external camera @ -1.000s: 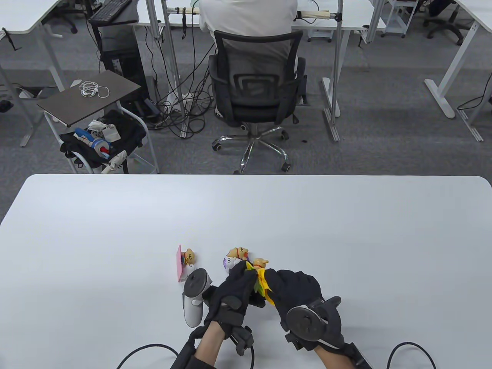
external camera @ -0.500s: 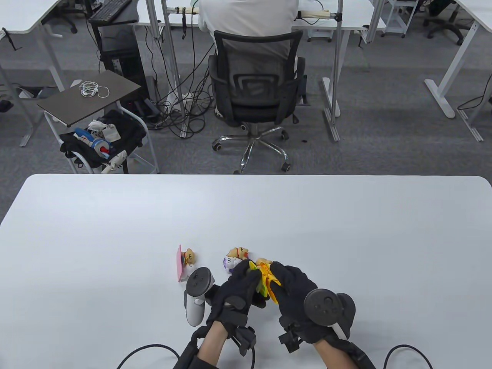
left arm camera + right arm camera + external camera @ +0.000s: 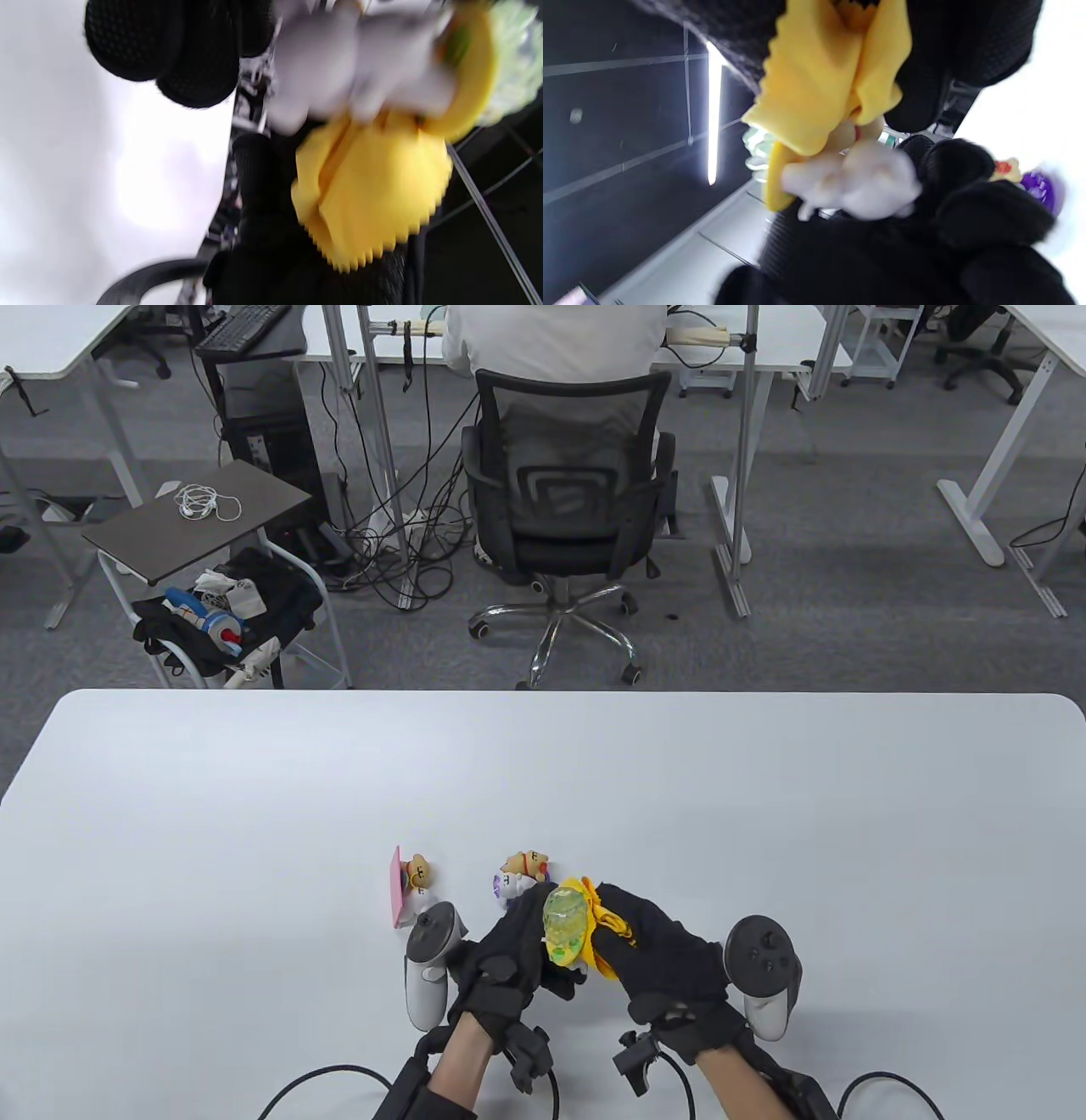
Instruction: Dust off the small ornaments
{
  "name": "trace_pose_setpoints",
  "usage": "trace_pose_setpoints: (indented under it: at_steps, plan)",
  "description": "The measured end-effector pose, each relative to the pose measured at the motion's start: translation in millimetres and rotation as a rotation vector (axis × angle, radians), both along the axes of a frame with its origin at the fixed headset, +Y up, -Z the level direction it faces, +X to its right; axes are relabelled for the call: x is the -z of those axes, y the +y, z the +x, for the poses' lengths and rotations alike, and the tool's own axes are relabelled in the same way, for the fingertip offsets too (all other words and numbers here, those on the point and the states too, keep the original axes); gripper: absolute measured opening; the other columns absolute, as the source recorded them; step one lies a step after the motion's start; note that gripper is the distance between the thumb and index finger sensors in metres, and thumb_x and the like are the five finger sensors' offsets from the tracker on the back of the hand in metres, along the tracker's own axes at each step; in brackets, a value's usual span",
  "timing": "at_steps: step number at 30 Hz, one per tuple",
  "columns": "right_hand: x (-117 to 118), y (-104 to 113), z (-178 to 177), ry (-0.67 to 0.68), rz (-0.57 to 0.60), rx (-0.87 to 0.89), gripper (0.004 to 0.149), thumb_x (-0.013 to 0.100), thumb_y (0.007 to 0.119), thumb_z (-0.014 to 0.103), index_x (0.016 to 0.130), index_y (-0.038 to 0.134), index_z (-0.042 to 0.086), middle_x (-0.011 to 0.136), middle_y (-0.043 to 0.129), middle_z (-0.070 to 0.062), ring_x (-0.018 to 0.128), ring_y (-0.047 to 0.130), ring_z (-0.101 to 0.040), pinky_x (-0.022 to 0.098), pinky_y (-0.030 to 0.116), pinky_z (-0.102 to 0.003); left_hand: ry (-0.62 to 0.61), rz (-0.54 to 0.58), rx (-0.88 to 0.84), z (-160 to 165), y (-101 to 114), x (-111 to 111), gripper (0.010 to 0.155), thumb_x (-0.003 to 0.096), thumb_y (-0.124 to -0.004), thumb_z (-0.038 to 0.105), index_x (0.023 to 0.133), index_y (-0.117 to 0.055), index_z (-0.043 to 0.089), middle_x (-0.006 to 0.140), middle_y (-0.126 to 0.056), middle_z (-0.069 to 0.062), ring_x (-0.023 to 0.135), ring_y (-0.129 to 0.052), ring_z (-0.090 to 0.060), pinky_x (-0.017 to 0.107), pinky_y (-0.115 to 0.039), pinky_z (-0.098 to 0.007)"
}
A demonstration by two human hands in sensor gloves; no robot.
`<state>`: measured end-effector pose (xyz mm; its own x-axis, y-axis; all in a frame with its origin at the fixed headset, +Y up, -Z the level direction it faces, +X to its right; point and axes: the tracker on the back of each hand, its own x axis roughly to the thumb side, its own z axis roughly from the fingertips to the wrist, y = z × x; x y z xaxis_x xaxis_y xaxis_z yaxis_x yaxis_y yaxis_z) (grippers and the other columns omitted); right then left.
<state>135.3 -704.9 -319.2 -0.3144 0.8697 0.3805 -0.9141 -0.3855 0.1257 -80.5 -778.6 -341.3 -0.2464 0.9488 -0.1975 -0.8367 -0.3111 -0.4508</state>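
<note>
Near the middle of the worktop's [image 3: 254,780] near edge, the left hand [image 3: 509,959] holds one small ornament [image 3: 566,929] up off the surface, tipped so its yellow-rimmed, translucent green base faces up. In the wrist views the pale figure on that base is pinched among the left fingers [image 3: 199,63], a closed grip on the ornament. The right hand [image 3: 670,963] grips a yellow cloth [image 3: 607,929] bunched in its fingers, pressed against the ornament's side.

The ornament looks like light, hard moulded plastic: stiff, smooth and probably slippery under a glove, with small protruding parts that could snap. The broad base rim or the thick body seems the safest hold, leaving the fine detail free for the cloth. The cloth is soft and limp, so it works best bunched and pushed into crevices.

Two more ornaments wait on the worktop: a bear with a pink panel [image 3: 409,886] to the left, and a bear with a purple piece [image 3: 519,875] just beyond the hands.
</note>
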Motion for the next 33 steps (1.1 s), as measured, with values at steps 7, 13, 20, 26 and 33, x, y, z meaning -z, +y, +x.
trace_pose_setpoints:
  at_steps: [7, 13, 20, 26, 33]
  plan:
    - [-17, 21, -2, -0.211, 0.332, -0.298, 0.054, 0.046, 0.09, 0.03, 0.096, 0.079, 0.012, 0.081, 0.087, -0.014, 0.064, 0.096, -0.033, 0.05, 0.08, -0.053, 0.058, 0.013, -0.119, -5, 5, 2, 0.069, 0.0599, -0.051, 0.068, 0.109, -0.036, 0.022, 0.079, -0.086, 0.0, 0.053, -0.102, -0.019, 0.037, -0.092, -0.033]
    - [-26, 27, -8, -0.097, 0.446, -0.227, 0.052, 0.046, 0.091, 0.03, 0.096, 0.078, 0.023, 0.088, 0.085, -0.006, 0.085, 0.082, -0.034, 0.064, 0.067, -0.061, 0.069, -0.083, -0.093, -4, 0, 0, 0.064, 0.0616, -0.05, 0.058, 0.109, -0.03, 0.019, 0.082, -0.081, -0.004, 0.058, -0.099, -0.019, 0.041, -0.09, -0.034]
    - [-23, 16, -24, -0.168, 0.541, -0.578, 0.044, 0.044, 0.093, 0.029, 0.088, 0.088, 0.026, 0.084, 0.088, -0.006, 0.081, 0.084, -0.033, 0.065, 0.065, -0.062, 0.178, -0.085, -0.31, -14, 9, -2, 0.062, 0.0612, -0.049, 0.056, 0.108, -0.031, 0.021, 0.081, -0.081, -0.002, 0.055, -0.101, -0.014, 0.038, -0.093, -0.03]
    - [-25, 25, -14, -0.097, 0.479, -0.266, 0.046, 0.046, 0.09, 0.03, 0.091, 0.085, 0.026, 0.086, 0.088, -0.005, 0.081, 0.086, -0.032, 0.063, 0.068, -0.06, 0.181, -0.049, -0.088, -16, 11, -1, 0.062, 0.0612, -0.052, 0.056, 0.109, -0.032, 0.023, 0.082, -0.08, -0.004, 0.056, -0.098, -0.018, 0.04, -0.09, -0.034]
    - [-19, 21, -11, -0.155, 0.467, -0.418, 0.045, 0.044, 0.093, 0.03, 0.088, 0.087, 0.025, 0.083, 0.091, -0.006, 0.077, 0.089, -0.031, 0.063, 0.068, -0.061, 0.168, -0.042, -0.178, -16, 16, -3, 0.06, 0.0617, -0.054, 0.057, 0.109, -0.038, 0.025, 0.078, -0.083, -0.002, 0.051, -0.099, -0.016, 0.035, -0.089, -0.033]
